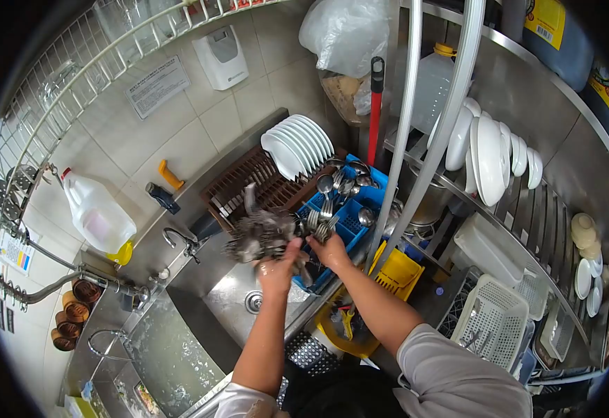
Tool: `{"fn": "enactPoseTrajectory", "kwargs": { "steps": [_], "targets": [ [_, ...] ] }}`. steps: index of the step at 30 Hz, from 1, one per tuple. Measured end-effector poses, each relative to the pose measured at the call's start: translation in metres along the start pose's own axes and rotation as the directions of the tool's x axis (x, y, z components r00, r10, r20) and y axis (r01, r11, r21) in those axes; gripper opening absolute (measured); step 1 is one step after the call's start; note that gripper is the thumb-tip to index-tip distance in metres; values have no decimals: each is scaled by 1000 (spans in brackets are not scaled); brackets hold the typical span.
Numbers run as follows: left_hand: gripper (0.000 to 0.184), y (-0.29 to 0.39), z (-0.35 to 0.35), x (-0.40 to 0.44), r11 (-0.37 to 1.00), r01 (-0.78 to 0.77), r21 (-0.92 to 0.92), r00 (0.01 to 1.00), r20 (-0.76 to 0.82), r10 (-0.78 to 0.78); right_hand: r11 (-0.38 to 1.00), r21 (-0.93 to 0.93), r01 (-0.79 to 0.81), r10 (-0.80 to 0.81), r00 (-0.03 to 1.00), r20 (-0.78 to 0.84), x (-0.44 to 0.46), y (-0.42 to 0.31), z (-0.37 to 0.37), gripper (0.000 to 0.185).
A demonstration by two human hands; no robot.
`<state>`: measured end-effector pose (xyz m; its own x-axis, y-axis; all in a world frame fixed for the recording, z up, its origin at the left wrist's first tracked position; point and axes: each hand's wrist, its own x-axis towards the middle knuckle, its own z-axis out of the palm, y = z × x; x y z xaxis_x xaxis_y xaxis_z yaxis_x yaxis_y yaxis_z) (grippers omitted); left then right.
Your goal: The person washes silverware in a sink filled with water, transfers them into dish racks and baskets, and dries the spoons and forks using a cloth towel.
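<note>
My left hand [278, 270] is closed round a large bunch of metal cutlery [262, 235], smeared by motion, above the edge of the sink. Beside it, my right hand [328, 252] grips several forks [322, 226], their tines pointing away from me. Both hands are at the near left side of a blue cutlery basket [352, 221] with compartments. Spoons [346, 187] and other cutlery stand in its far part. A brown dish rack [238, 182] lies behind the bunch, with a row of white plates [296, 146] upright in it.
A sink basin [224, 296] with a drain lies below my left hand; a water-filled basin [172, 355] adjoins it. A yellow basket [398, 272] stands right of the blue one. Metal poles [426, 132] rise close by. Shelves at right hold white bowls [489, 160] and a white basket [492, 320].
</note>
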<state>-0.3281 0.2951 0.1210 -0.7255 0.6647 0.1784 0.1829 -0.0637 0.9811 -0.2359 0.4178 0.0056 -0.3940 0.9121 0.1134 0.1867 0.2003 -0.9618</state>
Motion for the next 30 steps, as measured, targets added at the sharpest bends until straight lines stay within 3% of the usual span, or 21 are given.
{"fn": "enactPoseTrajectory", "kwargs": {
  "steps": [1,2,3,5,7,8,9,10,11,13,14,17,19,20,21,22,23,25,26,30],
  "targets": [
    [28,-19,11,9,950,-92,298,996,28,87,1000,-18,-1,1,1000,14,3,-1,1,38],
    [28,-32,23,11,949,-92,302,996,22,90,998,44,41,-42,998,37,12,23,8,43],
    [29,-44,37,11,980,-134,145,990,68,125,998,49,43,-45,998,43,16,43,14,43],
    [31,-49,51,8,986,-136,-99,983,114,147,819,574,-10,-96,983,154,27,67,15,40],
    [32,-62,61,-1,969,-199,-145,978,25,205,876,481,42,-136,977,162,24,36,-12,36],
    [33,-60,56,2,960,-273,57,960,80,268,872,483,-77,-80,952,296,24,28,-22,36],
    [33,-63,55,3,962,-267,62,962,79,262,862,467,-199,-21,905,424,20,20,-32,35],
    [34,-69,56,5,962,-255,94,965,95,246,940,259,-224,50,838,544,19,6,-45,49],
    [35,-74,58,8,961,-248,122,966,110,235,939,260,-225,51,839,542,17,3,-48,49],
    [39,-84,54,10,956,-240,171,968,111,223,986,-85,-144,167,839,518,12,4,-52,65],
    [42,-91,51,12,966,-207,153,973,135,187,986,-82,-143,165,837,521,8,6,-49,65],
    [48,-89,47,13,975,-165,152,980,136,144,992,-113,-53,76,975,208,-9,7,-30,84],
    [51,-96,40,19,998,-31,-60,954,296,47,992,-60,-113,124,967,224,-27,9,-26,88],
    [51,-99,37,21,998,-38,-59,955,291,54,962,256,-93,39,978,206,-33,10,-26,89],
    [57,-97,33,22,995,-95,-29,931,353,99,834,548,-63,-35,985,166,-34,6,-26,90],
    [64,-97,28,21,989,-149,1,899,416,135,602,789,-122,-66,977,202,-33,3,-31,85],
    [64,-97,21,19,989,-148,9,900,416,131,596,793,-126,-65,977,204,-29,1,-32,85],
    [88,-73,12,11,897,-355,264,829,533,171,661,740,-122,77,992,95,-17,1,-33,77],
    [102,-48,15,0,986,-96,139,873,488,17,543,834,-100,98,994,56,-14,3,-28,72],
    [109,-46,6,-4,956,-187,228,891,449,67,603,797,-36,66,998,-5,-11,-3,-19,64]
  ]
}}
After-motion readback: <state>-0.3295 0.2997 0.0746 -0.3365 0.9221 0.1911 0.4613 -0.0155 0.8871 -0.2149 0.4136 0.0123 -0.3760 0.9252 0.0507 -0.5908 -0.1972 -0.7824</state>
